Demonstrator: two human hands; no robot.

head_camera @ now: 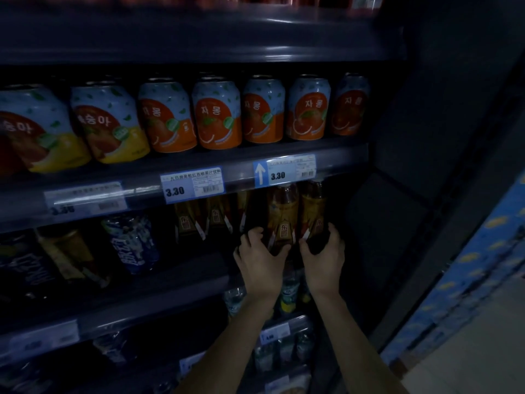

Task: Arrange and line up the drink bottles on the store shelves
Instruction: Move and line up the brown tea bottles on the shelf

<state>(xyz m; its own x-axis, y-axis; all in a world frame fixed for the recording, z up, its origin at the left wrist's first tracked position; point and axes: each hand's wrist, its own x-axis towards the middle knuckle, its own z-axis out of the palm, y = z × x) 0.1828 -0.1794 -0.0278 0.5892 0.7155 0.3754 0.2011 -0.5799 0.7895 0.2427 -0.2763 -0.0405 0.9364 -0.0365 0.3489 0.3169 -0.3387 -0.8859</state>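
snugly, left grip [260,258], right grip [324,253] (bottles [282,211] held)

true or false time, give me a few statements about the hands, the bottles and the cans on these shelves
1. The left hand grips a brown tea bottle. True.
2. The right hand is empty. False: it grips the neighbouring brown bottle.
3. The orange cans stand on the shelf above both held bottles. True.
4. The arrow price tag reads 5.50. False: it reads 3.30.
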